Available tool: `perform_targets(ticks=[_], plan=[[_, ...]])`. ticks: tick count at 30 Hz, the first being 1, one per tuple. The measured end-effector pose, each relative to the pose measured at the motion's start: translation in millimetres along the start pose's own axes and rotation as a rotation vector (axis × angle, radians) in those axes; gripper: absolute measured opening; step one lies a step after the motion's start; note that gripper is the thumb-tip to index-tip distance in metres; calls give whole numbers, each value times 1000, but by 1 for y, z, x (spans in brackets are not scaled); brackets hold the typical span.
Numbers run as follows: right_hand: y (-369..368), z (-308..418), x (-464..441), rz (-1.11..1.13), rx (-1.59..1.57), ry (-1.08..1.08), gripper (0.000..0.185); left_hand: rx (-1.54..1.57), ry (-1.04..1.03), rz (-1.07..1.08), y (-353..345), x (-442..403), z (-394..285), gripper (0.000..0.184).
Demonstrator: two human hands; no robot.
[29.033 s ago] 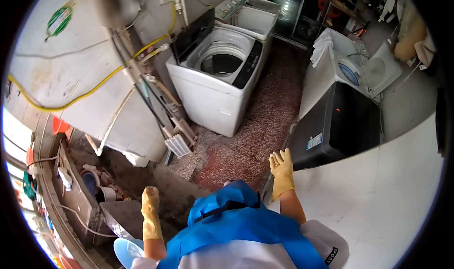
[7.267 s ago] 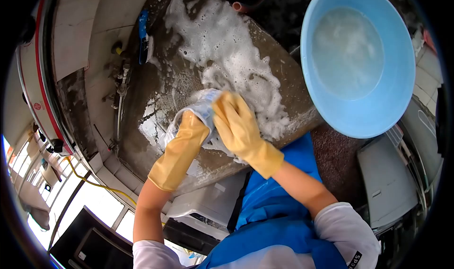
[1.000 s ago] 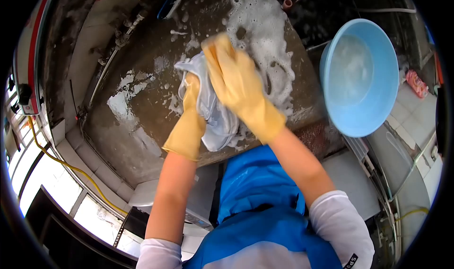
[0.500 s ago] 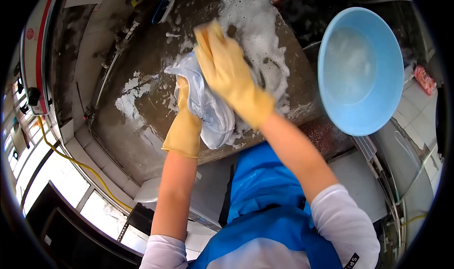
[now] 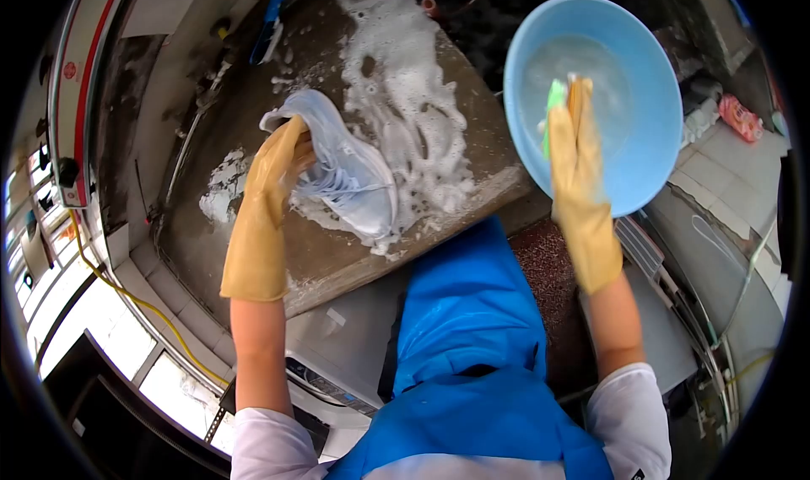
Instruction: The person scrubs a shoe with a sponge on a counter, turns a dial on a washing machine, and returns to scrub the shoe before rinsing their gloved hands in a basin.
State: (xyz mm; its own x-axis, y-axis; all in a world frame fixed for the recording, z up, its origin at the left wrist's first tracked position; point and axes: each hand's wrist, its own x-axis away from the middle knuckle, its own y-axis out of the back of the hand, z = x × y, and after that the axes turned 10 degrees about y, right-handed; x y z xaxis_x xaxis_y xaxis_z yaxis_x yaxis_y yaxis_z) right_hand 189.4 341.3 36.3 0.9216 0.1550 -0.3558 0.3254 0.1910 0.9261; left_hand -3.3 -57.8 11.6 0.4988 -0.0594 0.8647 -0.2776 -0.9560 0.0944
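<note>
My left hand (image 5: 270, 172), in a yellow rubber glove, grips the opening end of a wet whitish shoe (image 5: 350, 176). The shoe lies on its side on the brown slab (image 5: 321, 290), laces showing. My right hand (image 5: 578, 159), gloved too and slightly blurred, holds a brush (image 5: 553, 117) with a green part, over the light blue basin (image 5: 662, 126). Cloudy water (image 5: 620, 75) fills the basin's bottom. White foam (image 5: 405, 100) spreads on the slab between the shoe and the basin.
A blue brush (image 5: 272, 20) lies at the slab's far left edge, near a wall pipe (image 5: 198, 113). Pink packaging (image 5: 740, 118) is right of the basin. A grey-white machine (image 5: 350, 337) stands below the slab's near edge. A yellow hose (image 5: 143, 303) hangs at left.
My right hand has moved right, from the shoe to over the basin, and the green brush now shows. My left hand has shifted left, and the shoe is turned with its laces in view.
</note>
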Motion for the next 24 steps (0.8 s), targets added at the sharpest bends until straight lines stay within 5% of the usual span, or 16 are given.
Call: perform_targets(ticks=[2,3,5,7,9,13,17,19,20,22,24], plan=[[-35,-54,21,119,200,56,56,-44,-59,85,-21,-9,9,66],[-51,-81,29,178,265,93,58,-340,-97,38,-21,8,3,66],[-51,-86,7,512,-338,-732,66,-928,-194,-13,-42,34,-18,67],[-55,-93,5,542,-299,-673,69,-855,-194,-4,-61,55,-37,58],[-64,-100,8,569,-282,-608,72,-1034,56,121,-54,46,-48,53],[-54,-82,-11,647,-183,-504,74,-492,108,212,-30,50,-32,35],[-29,-79,-1,314,-281,-613,67,-394,257,228,-7,27,-26,40],[-22,-54,4,-39,-144,-304,67,-431,274,196,5,17,-22,40],[-23,-42,8,-11,-100,-166,70,-526,128,262,3,15,-28,38],[-20,-7,4,15,-56,-21,72,-157,260,95,-31,38,-39,33],[-35,73,-15,169,-695,-243,71,-275,289,188,-6,12,-31,31]])
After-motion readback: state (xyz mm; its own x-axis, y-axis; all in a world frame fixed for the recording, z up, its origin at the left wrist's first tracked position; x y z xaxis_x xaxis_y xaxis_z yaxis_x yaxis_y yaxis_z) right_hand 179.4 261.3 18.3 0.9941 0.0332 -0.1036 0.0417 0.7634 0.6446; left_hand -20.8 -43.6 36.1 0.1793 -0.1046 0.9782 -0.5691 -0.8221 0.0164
